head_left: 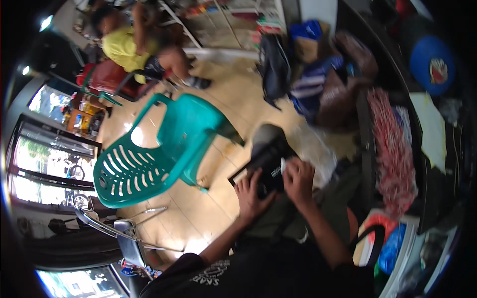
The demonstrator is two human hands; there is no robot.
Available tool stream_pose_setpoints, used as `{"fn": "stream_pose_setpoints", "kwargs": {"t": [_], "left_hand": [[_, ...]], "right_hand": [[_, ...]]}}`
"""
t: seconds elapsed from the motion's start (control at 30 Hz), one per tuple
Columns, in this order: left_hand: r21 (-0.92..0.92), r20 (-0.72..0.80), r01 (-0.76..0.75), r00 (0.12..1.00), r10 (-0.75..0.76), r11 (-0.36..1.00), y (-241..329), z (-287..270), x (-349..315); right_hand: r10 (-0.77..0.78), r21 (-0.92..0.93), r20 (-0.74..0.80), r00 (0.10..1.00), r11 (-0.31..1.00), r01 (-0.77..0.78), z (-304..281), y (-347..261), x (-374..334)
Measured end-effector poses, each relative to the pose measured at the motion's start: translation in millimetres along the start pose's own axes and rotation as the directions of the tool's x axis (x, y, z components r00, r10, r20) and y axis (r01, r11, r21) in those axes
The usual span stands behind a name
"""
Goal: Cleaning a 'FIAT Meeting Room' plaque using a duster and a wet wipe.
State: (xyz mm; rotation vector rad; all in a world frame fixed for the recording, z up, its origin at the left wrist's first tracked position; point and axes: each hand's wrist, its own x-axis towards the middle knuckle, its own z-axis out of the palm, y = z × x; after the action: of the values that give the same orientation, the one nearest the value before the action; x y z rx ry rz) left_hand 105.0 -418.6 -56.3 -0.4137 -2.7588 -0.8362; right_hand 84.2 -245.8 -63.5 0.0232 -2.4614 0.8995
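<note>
A flat black box-like object (266,161) with pale lettering rests tilted across my lap, over my grey-clad knee. My left hand (252,196) grips its near left edge, fingers on top and thumb stretched along the side toward me. Over its right end, my right hand (299,181) has its fingers bent close together. A small white piece (283,165), too small to name, shows at those fingertips. Both forearms reach up from the lower edge. The object's underside and part of its near side are hidden by my hands.
A green plastic armchair (184,134) stands ahead to the left on the tiled floor (218,171). Bags (276,69) and brown and blue bundles (328,92) lie ahead right. Red-and-white stringy material (392,154) is at my right. A person in a yellow shirt (121,49) sits far left.
</note>
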Motion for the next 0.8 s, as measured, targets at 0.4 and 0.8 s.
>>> {"fn": "stream_pose_setpoints", "kwargs": {"t": [0.4, 0.8], "left_hand": [[-0.008, 0.055, 0.016, 0.998, -0.016, 1.0, 2.2, 5.0, -13.7], [0.013, 0.013, 0.058, 0.998, -0.058, 0.998, 6.1, -1.9, -10.0]], "right_hand": [[-0.013, 0.073, -0.016, 1.0, 0.997, 0.014, -12.8, 27.9, 5.4], [-0.094, 0.03, -0.003, 0.996, 0.995, 0.094, 22.0, 10.4, 25.4]]}}
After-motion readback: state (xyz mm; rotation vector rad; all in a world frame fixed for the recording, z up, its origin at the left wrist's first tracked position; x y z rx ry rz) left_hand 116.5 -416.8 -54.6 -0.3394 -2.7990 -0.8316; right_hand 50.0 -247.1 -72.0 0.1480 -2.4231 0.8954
